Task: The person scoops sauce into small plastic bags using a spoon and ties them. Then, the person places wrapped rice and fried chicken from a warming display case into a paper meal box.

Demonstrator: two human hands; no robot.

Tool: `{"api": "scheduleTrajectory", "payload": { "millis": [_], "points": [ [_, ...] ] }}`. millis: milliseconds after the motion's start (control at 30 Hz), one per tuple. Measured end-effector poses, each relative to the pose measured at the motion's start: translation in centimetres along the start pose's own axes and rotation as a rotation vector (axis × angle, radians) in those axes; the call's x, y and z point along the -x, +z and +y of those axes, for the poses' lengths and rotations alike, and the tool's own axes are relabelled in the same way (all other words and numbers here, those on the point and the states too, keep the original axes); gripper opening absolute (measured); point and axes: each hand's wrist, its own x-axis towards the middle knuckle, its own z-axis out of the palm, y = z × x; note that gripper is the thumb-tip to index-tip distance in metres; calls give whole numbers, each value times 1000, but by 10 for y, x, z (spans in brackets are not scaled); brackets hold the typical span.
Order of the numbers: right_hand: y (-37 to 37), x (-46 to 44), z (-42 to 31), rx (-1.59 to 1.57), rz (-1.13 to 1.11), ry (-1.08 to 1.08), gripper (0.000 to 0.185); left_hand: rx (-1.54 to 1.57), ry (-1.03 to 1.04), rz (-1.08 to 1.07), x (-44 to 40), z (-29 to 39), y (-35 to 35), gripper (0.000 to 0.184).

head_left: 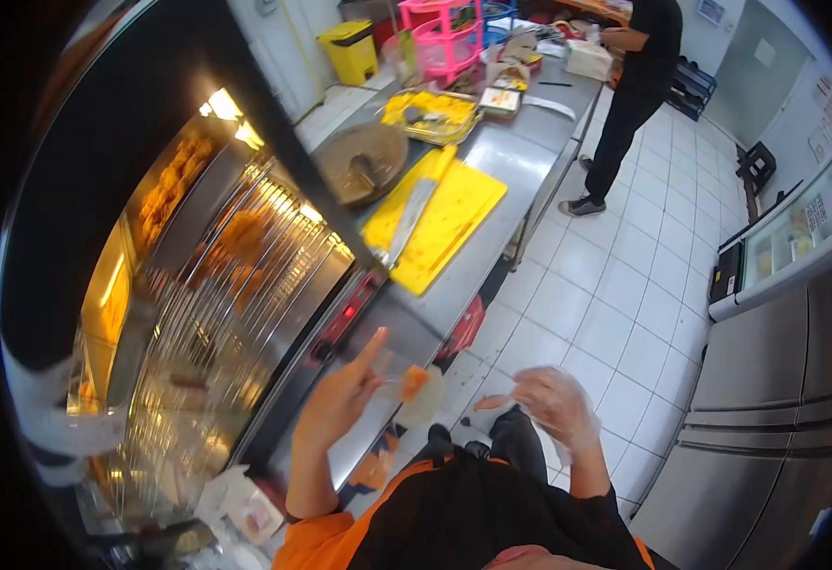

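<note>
My left hand (342, 399) is bare, with its index finger stretched out and its other fingers curled. It appears to grip a clear, see-through plastic piece beside an orange item (414, 383); blur hides what kind of thing this is. To the right, over the floor, my right hand (556, 404) wears a loose clear plastic glove. Its fingers are bent together, and a small pinkish shape shows at their tips, too blurred to name. A lit glass warming cabinet (340, 313) with fried pieces (180, 185) on its racks stands left of my left hand.
A knife (411, 223) lies on a yellow cutting board (454, 228) upon the steel counter (520, 142). Behind are a brown bowl (387, 152) and a tray of yellow food (435, 112). A person (625, 104) stands at the far end. Steel fridges (748, 408) line the right.
</note>
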Motion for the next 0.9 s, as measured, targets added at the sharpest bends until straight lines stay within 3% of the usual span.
{"api": "scheduleTrajectory", "payload": {
  "millis": [100,167,333,433,533,800,900],
  "points": [
    [-36,29,81,102,115,182,16,76,33,-184,-96,25,38,71],
    [-75,48,126,218,135,353,8,77,108,-156,-149,47,70,71],
    [-173,55,229,86,190,952,22,239,122,-108,-281,89,135,65],
    [-191,52,324,-8,445,842,26,402,82,-16,-350,108,152,59],
    [-207,-24,372,-580,506,1071,23,688,63,86,-407,108,165,56],
    [-200,-252,534,-1013,262,883,30,1135,-222,316,-575,75,202,50],
    [-207,-374,578,-1024,121,673,39,1173,-226,419,-666,54,201,49]
  ]
}}
